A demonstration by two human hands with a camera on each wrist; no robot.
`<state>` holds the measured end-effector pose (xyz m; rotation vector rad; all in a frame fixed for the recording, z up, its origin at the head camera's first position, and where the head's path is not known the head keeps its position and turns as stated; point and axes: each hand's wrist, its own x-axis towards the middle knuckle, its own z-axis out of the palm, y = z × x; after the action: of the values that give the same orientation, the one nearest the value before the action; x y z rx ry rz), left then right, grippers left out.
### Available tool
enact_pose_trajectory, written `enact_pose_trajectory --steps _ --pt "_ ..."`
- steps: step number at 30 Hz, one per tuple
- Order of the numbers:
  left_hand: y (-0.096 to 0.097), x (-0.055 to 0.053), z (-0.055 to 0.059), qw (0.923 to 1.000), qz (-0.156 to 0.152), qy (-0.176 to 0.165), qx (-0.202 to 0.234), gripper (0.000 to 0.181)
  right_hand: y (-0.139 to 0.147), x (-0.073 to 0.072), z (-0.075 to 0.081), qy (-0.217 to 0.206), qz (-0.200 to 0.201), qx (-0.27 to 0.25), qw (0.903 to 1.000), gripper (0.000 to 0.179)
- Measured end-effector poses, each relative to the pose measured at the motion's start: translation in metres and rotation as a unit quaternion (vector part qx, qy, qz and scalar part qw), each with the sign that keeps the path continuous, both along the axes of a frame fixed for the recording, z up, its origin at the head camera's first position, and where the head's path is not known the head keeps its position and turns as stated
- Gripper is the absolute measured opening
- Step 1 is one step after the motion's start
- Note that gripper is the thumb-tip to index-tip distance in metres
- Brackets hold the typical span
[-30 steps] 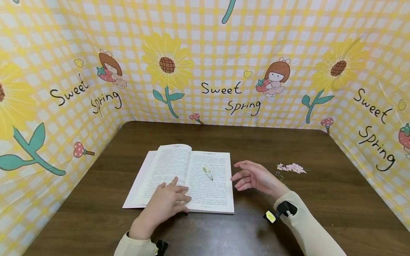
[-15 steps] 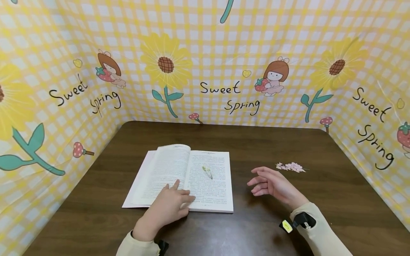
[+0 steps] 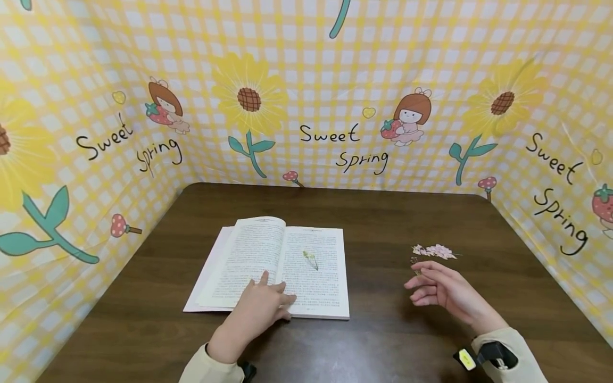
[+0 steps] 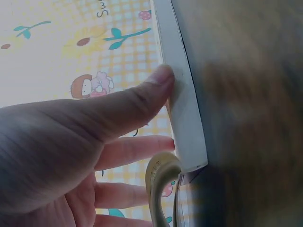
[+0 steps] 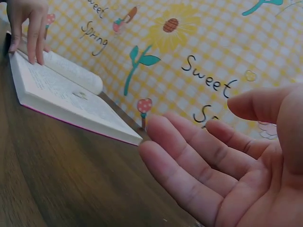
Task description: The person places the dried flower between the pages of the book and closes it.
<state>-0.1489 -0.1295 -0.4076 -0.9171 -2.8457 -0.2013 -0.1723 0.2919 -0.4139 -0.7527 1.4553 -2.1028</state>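
An open book [image 3: 325, 292] lies on the brown table, its left pages curving up near the spine. On the right page rests a small yellow-green flower sprig [image 3: 310, 259]. My left hand [image 3: 256, 308] rests across the lower middle of the book with fingers spread; in the left wrist view the thumb touches the edge of the page block [image 4: 184, 113]. Over the table to the right of the book, my right hand [image 3: 452, 292] is held with relaxed, slightly bent fingers and nothing in them. Just beyond its fingertips lie pale pink flowers [image 3: 438, 251] and a small dark sprig [image 3: 414, 261], partly hidden.
A yellow checked cloth [image 3: 335, 80] printed with sunflowers and figures stands around the back and sides of the table [image 3: 383, 213]. On the right wrist is a strapped black device [image 3: 495, 355] with a yellow tag.
My right hand has moved from the book's right edge rightward and nearer to me, below the pink flowers. My left hand has slid slightly to the right on the book.
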Motion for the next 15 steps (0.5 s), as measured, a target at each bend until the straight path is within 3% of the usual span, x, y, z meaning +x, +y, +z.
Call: enact_pose_trajectory --steps 5,15 --pt "-0.004 -0.001 -0.001 0.9998 -0.014 0.014 0.005 0.026 0.010 0.005 0.002 -0.001 -0.011 -0.007 0.9999 0.046" --pt "-0.007 0.000 0.000 0.9994 -0.011 0.005 0.032 0.020 0.013 0.007 -0.005 -0.009 -0.011 -0.017 0.9998 0.047"
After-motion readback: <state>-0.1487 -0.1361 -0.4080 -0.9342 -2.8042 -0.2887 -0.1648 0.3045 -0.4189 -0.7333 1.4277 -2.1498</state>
